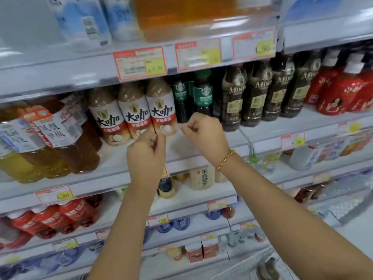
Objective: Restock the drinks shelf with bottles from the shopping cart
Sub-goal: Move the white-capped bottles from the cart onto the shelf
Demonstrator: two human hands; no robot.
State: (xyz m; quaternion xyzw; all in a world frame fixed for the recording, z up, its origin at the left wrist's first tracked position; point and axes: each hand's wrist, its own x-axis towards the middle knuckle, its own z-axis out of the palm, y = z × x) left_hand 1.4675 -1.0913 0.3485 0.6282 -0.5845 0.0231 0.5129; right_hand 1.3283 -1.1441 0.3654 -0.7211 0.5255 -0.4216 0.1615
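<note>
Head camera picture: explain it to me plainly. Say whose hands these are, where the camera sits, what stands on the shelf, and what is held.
There is no machine here. A person wears one camera on the head, looking forward and down at a shop's drinks shelf. The left hand and the right hand reach in side by side, fingers pinched, just in front of three milk coffee bottles. Neither hand holds a bottle; whether they pinch something small and clear is too blurred to tell. To the right stand green-labelled coffee bottles, then dark coffee bottles. Tea bottles stand on the left.

Three milk-coffee bottles [133, 114], two green-label coffee bottles [203, 93], four dark bottles [258, 93]
</note>
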